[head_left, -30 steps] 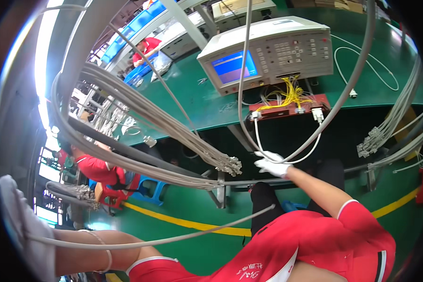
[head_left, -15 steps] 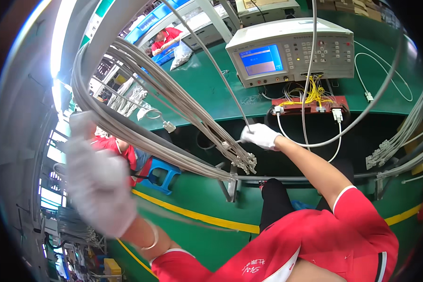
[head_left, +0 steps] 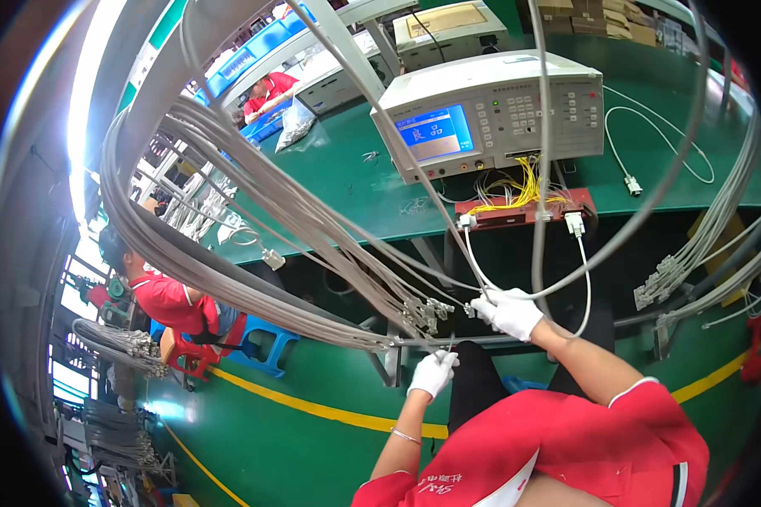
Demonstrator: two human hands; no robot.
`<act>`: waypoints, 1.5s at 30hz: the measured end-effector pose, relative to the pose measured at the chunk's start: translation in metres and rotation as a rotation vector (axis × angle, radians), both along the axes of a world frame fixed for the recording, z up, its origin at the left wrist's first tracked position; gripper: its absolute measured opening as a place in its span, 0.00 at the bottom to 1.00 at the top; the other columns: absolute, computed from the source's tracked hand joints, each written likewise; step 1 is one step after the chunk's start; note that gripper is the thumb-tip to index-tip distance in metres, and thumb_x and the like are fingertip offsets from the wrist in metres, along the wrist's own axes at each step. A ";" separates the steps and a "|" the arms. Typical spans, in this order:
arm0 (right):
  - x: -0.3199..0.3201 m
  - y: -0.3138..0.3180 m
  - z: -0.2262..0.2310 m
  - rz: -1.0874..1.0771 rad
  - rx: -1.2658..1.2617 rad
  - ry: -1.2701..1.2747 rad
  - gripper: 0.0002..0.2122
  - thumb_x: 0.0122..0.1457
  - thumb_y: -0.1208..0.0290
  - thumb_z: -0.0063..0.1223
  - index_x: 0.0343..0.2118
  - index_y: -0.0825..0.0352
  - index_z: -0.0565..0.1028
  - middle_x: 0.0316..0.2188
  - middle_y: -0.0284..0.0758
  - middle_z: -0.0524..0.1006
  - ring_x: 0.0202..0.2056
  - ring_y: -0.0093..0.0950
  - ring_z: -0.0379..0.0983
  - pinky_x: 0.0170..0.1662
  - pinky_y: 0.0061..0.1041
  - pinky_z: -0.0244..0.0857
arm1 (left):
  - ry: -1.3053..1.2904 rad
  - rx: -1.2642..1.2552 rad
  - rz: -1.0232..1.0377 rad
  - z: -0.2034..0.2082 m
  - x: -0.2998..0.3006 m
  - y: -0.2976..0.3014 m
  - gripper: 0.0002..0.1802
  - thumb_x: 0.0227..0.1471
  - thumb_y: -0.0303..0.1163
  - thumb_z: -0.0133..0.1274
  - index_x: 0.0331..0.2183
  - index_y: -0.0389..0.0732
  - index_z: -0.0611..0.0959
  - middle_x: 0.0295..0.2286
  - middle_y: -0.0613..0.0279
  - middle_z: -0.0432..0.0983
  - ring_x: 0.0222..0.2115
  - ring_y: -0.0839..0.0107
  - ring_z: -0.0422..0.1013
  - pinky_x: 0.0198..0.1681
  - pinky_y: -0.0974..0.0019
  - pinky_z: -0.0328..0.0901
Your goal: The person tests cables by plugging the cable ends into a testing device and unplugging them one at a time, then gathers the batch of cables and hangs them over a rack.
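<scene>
My right hand (head_left: 509,313), in a white glove, is closed around a grey cable below the bench edge. A small connector (head_left: 469,310) sticks out past its fingertips. Low and to the left, over my lap, my left hand (head_left: 434,373) is gloved too. Its fingers are pinched, with a thin sliver of something too small to name at their tips. Beside both hands, a bundle of grey cables (head_left: 254,198) slopes down to a cluster of connector ends (head_left: 423,317). On the bench, a tester (head_left: 558,101) with a lit blue screen stands behind a red wired fixture (head_left: 503,218).
A metal rail (head_left: 626,321) crosses in front of my knees. More cables (head_left: 710,220) hang at the right; a white cable with a plug (head_left: 632,184) lies on the green bench (head_left: 338,186). Left, a person (head_left: 169,297) sits near a blue stool (head_left: 271,346); another person (head_left: 266,89) works behind.
My left hand has come down from the raised far left to my lap, beside the cable ends. My right hand has moved lower and slightly right. The tester's screen shows a different display.
</scene>
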State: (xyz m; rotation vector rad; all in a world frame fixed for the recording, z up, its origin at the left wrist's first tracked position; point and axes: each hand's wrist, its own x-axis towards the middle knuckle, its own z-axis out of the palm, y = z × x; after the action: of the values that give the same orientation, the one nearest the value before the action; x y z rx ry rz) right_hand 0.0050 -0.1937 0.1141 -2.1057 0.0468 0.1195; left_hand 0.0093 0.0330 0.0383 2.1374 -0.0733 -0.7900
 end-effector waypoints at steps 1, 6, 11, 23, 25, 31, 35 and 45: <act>-0.007 -0.007 -0.014 -0.036 -0.030 -0.044 0.14 0.57 0.57 0.39 0.30 0.62 0.73 0.18 0.35 0.74 0.19 0.30 0.71 0.24 0.28 0.64 | 0.169 -0.147 0.113 -0.016 -0.004 -0.001 0.16 0.50 0.42 0.47 0.31 0.39 0.78 0.22 0.59 0.74 0.25 0.68 0.72 0.28 0.68 0.67; -0.015 -0.030 -0.054 -0.108 0.006 0.339 0.17 0.56 0.55 0.39 0.30 0.65 0.73 0.16 0.35 0.73 0.19 0.27 0.71 0.25 0.25 0.65 | 0.696 -0.798 0.518 -0.062 -0.013 0.002 0.21 0.48 0.30 0.42 0.45 0.34 0.70 0.37 0.52 0.71 0.38 0.59 0.69 0.46 0.57 0.62; -0.018 -0.068 -0.172 -0.268 0.882 0.383 0.06 0.52 0.72 0.46 0.34 0.61 0.69 0.19 0.27 0.65 0.22 0.23 0.66 0.28 0.20 0.62 | 0.633 -0.415 0.416 -0.052 0.000 -0.031 0.23 0.50 0.45 0.45 0.41 0.37 0.75 0.30 0.55 0.75 0.32 0.62 0.72 0.38 0.61 0.66; 0.000 -0.064 0.029 -0.543 0.164 -0.653 0.29 0.50 0.78 0.49 0.57 0.62 0.55 0.30 0.34 0.73 0.28 0.24 0.70 0.35 0.21 0.65 | 0.168 -0.990 0.556 0.061 0.130 -0.132 0.07 0.51 0.36 0.49 0.26 0.44 0.75 0.16 0.72 0.66 0.12 0.84 0.56 0.12 0.80 0.49; 0.002 -0.077 0.041 -0.649 0.155 -0.752 0.25 0.51 0.79 0.48 0.54 0.66 0.60 0.30 0.34 0.74 0.30 0.22 0.70 0.36 0.20 0.65 | 0.175 -0.926 0.544 0.072 0.140 -0.140 0.09 0.48 0.39 0.52 0.24 0.45 0.76 0.14 0.74 0.64 0.09 0.85 0.53 0.11 0.80 0.45; 0.000 -0.146 -0.017 -0.794 0.198 -0.590 0.08 0.56 0.73 0.46 0.38 0.67 0.69 0.31 0.31 0.72 0.34 0.16 0.67 0.34 0.16 0.63 | 0.073 -0.646 0.550 0.087 0.137 -0.170 0.11 0.43 0.45 0.54 0.25 0.49 0.79 0.13 0.73 0.61 0.08 0.82 0.51 0.12 0.76 0.47; 0.001 -0.117 0.017 -0.810 0.773 -0.184 0.11 0.58 0.71 0.42 0.41 0.69 0.68 0.32 0.32 0.71 0.35 0.20 0.67 0.38 0.18 0.62 | 0.096 -0.551 0.551 0.092 0.139 -0.165 0.10 0.44 0.46 0.53 0.24 0.51 0.78 0.12 0.75 0.60 0.07 0.81 0.49 0.10 0.75 0.45; -0.011 -0.087 -0.022 -0.732 0.559 -0.409 0.06 0.56 0.70 0.45 0.35 0.64 0.68 0.23 0.26 0.66 0.20 0.14 0.59 0.22 0.14 0.55 | -0.022 -0.662 0.610 0.079 0.128 -0.175 0.15 0.47 0.44 0.53 0.21 0.43 0.78 0.13 0.74 0.62 0.11 0.86 0.54 0.14 0.78 0.48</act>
State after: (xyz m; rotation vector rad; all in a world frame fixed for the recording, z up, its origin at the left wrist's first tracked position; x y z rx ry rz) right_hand -0.0060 -0.2811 0.0925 -1.4131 0.4733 -0.6606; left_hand 0.1372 -0.1424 0.1171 1.4151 0.2629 -0.3114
